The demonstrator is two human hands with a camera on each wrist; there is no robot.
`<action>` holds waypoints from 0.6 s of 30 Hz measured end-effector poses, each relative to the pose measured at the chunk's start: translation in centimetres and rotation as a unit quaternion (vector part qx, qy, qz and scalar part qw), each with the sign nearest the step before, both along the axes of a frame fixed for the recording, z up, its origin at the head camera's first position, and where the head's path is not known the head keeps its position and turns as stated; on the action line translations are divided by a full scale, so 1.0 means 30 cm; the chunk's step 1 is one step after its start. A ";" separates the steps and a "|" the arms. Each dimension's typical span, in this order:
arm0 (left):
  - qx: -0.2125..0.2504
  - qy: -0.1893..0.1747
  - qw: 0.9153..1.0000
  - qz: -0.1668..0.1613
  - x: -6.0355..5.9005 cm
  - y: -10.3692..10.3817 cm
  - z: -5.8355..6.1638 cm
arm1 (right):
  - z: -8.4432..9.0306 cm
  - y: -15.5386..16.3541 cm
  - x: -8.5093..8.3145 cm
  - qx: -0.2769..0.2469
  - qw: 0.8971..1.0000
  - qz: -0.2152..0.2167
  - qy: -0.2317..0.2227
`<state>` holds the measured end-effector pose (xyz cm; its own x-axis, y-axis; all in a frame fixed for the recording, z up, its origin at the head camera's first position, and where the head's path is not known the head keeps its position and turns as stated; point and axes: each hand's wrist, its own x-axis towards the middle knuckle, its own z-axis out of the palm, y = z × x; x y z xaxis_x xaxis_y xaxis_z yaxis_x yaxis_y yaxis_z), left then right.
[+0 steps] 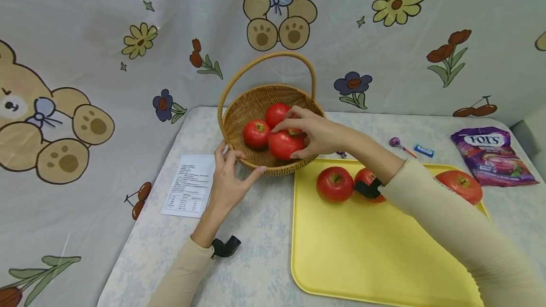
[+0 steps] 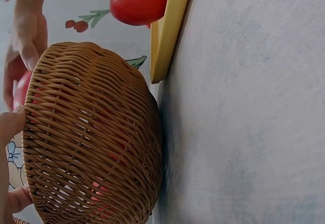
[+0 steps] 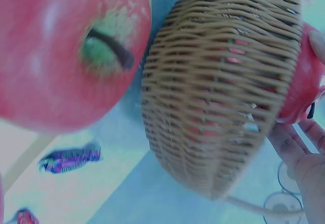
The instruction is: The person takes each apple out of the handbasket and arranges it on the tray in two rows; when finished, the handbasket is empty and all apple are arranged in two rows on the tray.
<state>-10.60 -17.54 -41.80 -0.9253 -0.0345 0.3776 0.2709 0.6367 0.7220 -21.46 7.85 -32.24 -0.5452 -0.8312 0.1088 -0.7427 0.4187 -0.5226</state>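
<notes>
A wicker basket (image 1: 251,101) with a tall arched handle stands behind the left part of the yellow tray (image 1: 379,255). My left hand (image 1: 230,179) holds its near left rim, the thumb and fingers spread along the edge. Inside lie two red apples, one at the left (image 1: 256,134) and one at the back (image 1: 277,113). My right hand (image 1: 317,131) grips a third apple (image 1: 283,145) from above, within the basket near its right rim. In the right wrist view, fingers and thumb wrap round that apple (image 3: 299,89) beyond the wicker wall.
On the tray sit more red apples: one near the basket (image 1: 334,185), one partly behind my right wrist (image 1: 366,176) and one at right (image 1: 462,185). A purple candy bag (image 1: 495,155), a lollipop (image 1: 396,143), a blue-wrapped candy (image 1: 424,150) and a printed sheet (image 1: 189,186) lie about.
</notes>
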 end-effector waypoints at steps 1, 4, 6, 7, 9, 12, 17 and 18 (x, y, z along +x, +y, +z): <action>-0.001 0.001 1.000 0.001 0.000 0.000 0.000 | 0.007 0.013 0.005 -0.003 1.000 -0.001 0.004; -0.002 0.002 1.000 0.002 0.000 0.002 0.003 | 0.032 0.051 0.023 -0.016 1.000 -0.003 0.012; -0.003 0.001 1.000 0.003 0.001 0.002 0.003 | 0.049 0.075 0.034 -0.024 1.000 -0.003 0.017; -0.004 0.001 1.000 0.004 0.001 0.002 0.003 | 0.058 0.087 0.040 -0.028 0.999 -0.002 0.018; -0.003 0.000 1.000 0.004 0.000 0.001 0.002 | 0.074 0.112 0.054 -0.035 0.999 -0.002 0.018; -0.001 -0.003 1.000 0.004 -0.001 0.000 0.002 | 0.088 0.155 0.076 -0.038 0.999 -0.006 0.023; -0.004 -0.005 1.000 0.004 -0.001 0.003 0.003 | 0.084 0.235 0.128 -0.024 0.999 -0.025 0.025; -0.005 -0.005 1.000 0.004 -0.001 0.003 0.003 | 0.080 0.250 0.141 -0.018 0.999 -0.032 0.022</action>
<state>-10.62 -17.46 -41.70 -0.9289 -0.0379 0.3684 0.2587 0.6452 0.7189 -17.22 15.34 -29.84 -0.5902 -0.7905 0.1635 -0.7384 0.4469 -0.5050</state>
